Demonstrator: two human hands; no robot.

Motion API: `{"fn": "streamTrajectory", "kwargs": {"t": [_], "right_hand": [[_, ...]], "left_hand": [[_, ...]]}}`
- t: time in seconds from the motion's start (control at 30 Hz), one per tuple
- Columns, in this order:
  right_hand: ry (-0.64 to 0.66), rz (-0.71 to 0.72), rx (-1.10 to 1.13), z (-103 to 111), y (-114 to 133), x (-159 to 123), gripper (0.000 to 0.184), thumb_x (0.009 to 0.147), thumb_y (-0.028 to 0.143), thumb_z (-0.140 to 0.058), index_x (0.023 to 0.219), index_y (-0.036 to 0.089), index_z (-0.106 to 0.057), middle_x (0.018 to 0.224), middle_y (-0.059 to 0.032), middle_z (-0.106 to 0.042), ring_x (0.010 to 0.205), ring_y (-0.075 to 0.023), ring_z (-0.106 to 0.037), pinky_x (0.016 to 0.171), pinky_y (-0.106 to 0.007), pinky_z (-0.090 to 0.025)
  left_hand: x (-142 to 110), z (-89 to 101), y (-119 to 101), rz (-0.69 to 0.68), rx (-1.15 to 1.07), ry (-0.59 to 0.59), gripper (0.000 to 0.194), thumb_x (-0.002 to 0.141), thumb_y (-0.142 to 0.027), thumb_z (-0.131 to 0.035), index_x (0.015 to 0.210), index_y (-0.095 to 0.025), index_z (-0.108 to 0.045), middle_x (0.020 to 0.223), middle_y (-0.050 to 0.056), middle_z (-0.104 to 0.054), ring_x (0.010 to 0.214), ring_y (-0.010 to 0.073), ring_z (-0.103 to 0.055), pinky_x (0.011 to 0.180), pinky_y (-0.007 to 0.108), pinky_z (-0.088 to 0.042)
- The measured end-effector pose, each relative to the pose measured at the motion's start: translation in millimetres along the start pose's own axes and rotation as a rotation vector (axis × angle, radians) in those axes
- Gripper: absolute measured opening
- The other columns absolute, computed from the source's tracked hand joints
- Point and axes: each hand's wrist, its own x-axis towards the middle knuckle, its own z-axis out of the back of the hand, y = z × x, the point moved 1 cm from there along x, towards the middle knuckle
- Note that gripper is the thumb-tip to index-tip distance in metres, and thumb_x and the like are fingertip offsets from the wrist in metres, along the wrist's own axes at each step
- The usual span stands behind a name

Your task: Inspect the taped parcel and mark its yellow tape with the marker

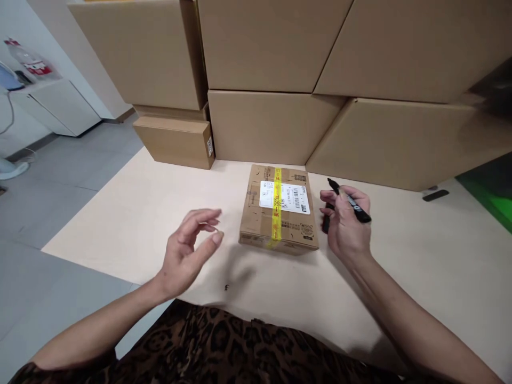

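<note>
A small cardboard box [256, 221] lies flat on the pale table [132, 213]. Yellow tape [277, 224] with red print runs along its top, crossing a white label [296, 198]. To the right of the box, my right hand [350, 229] grips a black marker [353, 205], its dark end pointing up and left. Another black object [327, 218] shows beside that hand's fingers; I cannot tell what it is or whether it is held. My left hand [188, 256] hovers left of the box, empty, fingers curved with thumb apart.
Large cardboard boxes [260, 128] are stacked along the back of the table, with a smaller closed carton [176, 141] at back left. A black flat piece [436, 195] lies at the right. Farther left, a plastic bottle [32, 61] stands on a white cabinet [66, 109].
</note>
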Motion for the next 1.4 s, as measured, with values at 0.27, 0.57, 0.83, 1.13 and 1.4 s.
{"fn": "streamTrajectory", "kwargs": {"t": [0.27,0.57,0.83,1.13,1.4], "right_hand": [[0.043,-0.1,0.176,-32,4,16,0.045,0.09,0.066,-0.07,0.116,0.034,-0.05,0.116,-0.0027,-0.076,0.11,-0.0214,-0.078,0.085,-0.036,-0.063],[0.375,0.079,0.118,-55,22,100,0.053,0.081,0.068,-0.08,0.118,0.034,-0.064,0.114,-0.0021,-0.077,0.111,-0.0212,-0.075,0.091,-0.039,-0.063],[-0.019,0.227,-0.003,-34,24,48,0.045,0.093,0.06,-0.067,0.129,0.034,-0.062,0.12,-0.0078,-0.074,0.119,-0.0273,-0.072,0.103,-0.049,-0.06],[-0.109,0.225,-0.114,-63,-3,36,0.052,0.1,0.062,-0.048,0.145,0.035,-0.052,0.129,-0.0076,-0.069,0.126,-0.0258,-0.069,0.11,-0.048,-0.056],[-0.039,0.317,0.038,-80,-9,91,0.049,0.096,0.061,-0.06,0.136,0.032,-0.059,0.14,-0.0077,-0.066,0.13,-0.0267,-0.067,0.12,-0.054,-0.049]], "left_hand": [[-1,-19.2,32,0.334,-0.044,0.481,0.092,0.089,-0.061,-0.08,0.168,-0.032,-0.042,0.17,0.016,-0.048,0.154,0.0395,-0.049,0.129,0.066,-0.037],[-11,-33.9,22,0.155,0.148,0.728,0.08,0.094,-0.049,-0.078,0.166,-0.039,-0.045,0.174,0.011,-0.045,0.154,0.0386,-0.051,0.126,0.064,-0.043],[68,-2.8,20,-0.405,0.258,-0.057,0.056,0.091,-0.045,-0.082,0.145,-0.036,-0.068,0.157,0.008,-0.061,0.151,0.0351,-0.05,0.128,0.06,-0.039],[135,-1.3,68,-0.005,0.0,0.006,0.087,0.078,-0.065,-0.086,0.148,-0.023,-0.056,0.142,0.015,-0.065,0.138,0.0343,-0.058,0.117,0.048,-0.047],[80,4.3,60,-0.031,0.249,-0.113,0.067,0.077,-0.064,-0.087,0.122,-0.024,-0.056,0.126,0.01,-0.065,0.113,0.0283,-0.063,0.099,0.045,-0.051]]}}
